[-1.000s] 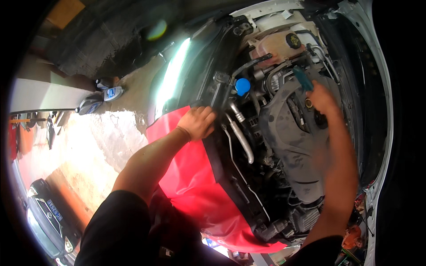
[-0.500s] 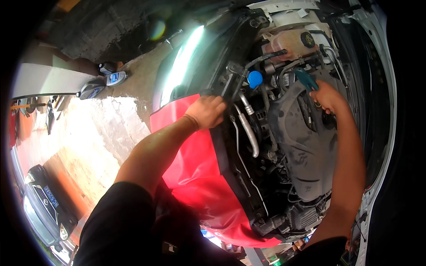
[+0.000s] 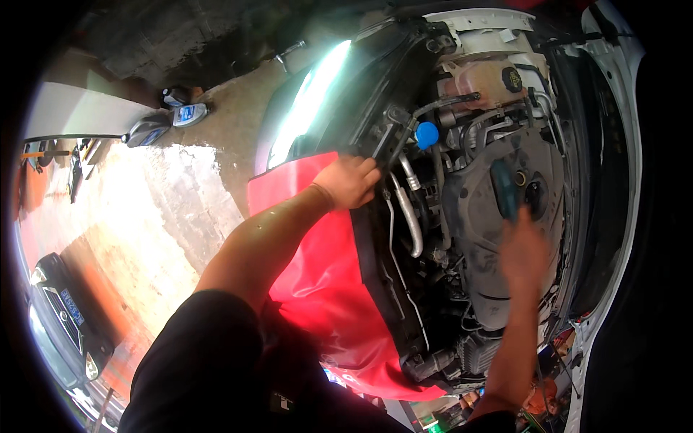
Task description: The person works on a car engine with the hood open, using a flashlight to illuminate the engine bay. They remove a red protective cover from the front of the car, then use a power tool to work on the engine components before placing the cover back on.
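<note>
My right hand point(image 3: 525, 254), smeared by motion, is closed round a long, rounded teal thing point(image 3: 504, 189) whose kind I cannot make out. Hand and thing are over the dusty grey plastic engine cover point(image 3: 480, 238). Beyond them, a dark round opening point(image 3: 535, 190) shows in the cover, with a small yellow ring point(image 3: 520, 177) beside it. My left hand point(image 3: 349, 180) rests with curled, closed fingers on the dark edge of the red fender cover point(image 3: 310, 238), at the front of the engine bay. Its fingertips are partly hidden.
Silver pipes point(image 3: 409, 220), a blue cap point(image 3: 426, 134) and a pinkish coolant tank point(image 3: 484, 81) surround the engine cover. Plastic bottles point(image 3: 190, 114) stand on the floor to the far left. A dark parked car point(image 3: 68, 317) is at the lower left.
My right hand has come nearer, down the engine cover, bringing the teal thing along and uncovering the round opening. My left hand stays on the front edge. The whole view has shifted slightly.
</note>
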Motion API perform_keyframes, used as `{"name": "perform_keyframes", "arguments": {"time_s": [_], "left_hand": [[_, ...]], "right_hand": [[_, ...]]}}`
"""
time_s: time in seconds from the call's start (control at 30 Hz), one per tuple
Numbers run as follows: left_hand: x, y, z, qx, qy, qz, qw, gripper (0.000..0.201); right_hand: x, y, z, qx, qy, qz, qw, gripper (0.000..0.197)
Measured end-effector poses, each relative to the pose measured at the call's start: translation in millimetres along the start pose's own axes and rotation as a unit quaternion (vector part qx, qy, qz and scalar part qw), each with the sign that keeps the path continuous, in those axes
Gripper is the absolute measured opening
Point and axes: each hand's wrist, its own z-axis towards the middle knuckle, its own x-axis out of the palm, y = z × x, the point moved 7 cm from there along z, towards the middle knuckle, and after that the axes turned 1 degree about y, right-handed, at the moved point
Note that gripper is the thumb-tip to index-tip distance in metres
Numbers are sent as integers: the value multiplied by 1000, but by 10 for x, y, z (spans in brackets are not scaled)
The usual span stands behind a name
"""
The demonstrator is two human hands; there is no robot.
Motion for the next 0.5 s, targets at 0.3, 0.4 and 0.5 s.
{"name": "perform_keyframes", "arguments": {"time_s": [0.3,0.4,0.5], "left_hand": [[10,-78,10,4,8,-4,1000,35],[46,-43,28,3,12,5,1000,35],[74,-104,98,11,10,-17,1000,34]], "right_hand": [[599,590,-305,134,-62,98,984,32],[738,871,-589,144,-80,159,973,35],[1035,946,-395,183,-48,189,964,34]]}}
